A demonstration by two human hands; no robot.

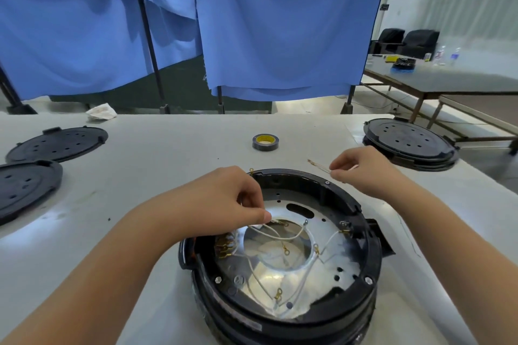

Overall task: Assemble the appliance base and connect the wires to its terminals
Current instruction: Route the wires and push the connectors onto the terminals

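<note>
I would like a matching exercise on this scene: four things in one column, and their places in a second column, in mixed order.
Things:
1. tape roll
2. crumpled cloth
3. left hand
4. right hand

Places:
A. far left edge of the table
B. beyond the appliance base, mid-table
C. pinching a white wire over the base
D. holding a thin wire outside the base's rim

Pairs: 1-B, 2-A, 3-C, 4-D

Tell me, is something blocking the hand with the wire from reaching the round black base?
Nothing visible does. The right hand pinches a thin wire just past the base's far rim, with only bare table between. The tape roll sits farther back.
</note>
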